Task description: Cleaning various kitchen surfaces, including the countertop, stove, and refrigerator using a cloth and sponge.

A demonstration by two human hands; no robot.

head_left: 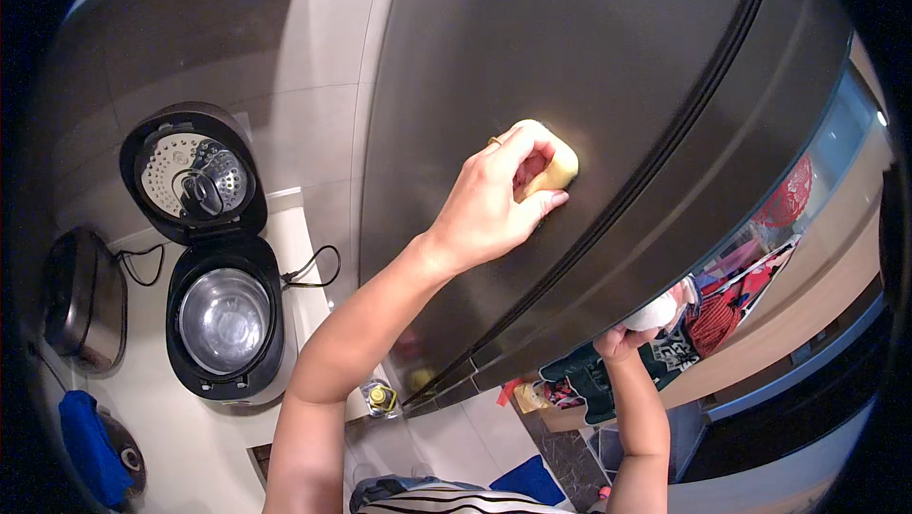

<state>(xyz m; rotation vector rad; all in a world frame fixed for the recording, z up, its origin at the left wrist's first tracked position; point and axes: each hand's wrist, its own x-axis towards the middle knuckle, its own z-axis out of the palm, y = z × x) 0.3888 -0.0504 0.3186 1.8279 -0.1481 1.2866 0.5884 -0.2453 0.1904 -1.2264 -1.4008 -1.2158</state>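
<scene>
My left hand [491, 193] presses a yellow sponge [563, 163] against the dark grey refrigerator door [570, 51], its fingers and thumb bent around the sponge. Lower right, at the refrigerator's outer edge, my right hand [627, 339] grips a white cloth or paper wad [654, 314]; its exact kind cannot be told. Several fingers of the right hand are partly hidden by the wad. A dark seam [613, 218] runs lengthwise down the refrigerator between the two hands.
On the white counter [178, 435] at left stand an open rice cooker [224, 321] with a metal inner pot, a dark appliance [85, 300] and a blue cloth [96, 446]. A bottle with a yellow cap [381, 398] is by the refrigerator's base. Bags and fabrics [712, 321] hang at right.
</scene>
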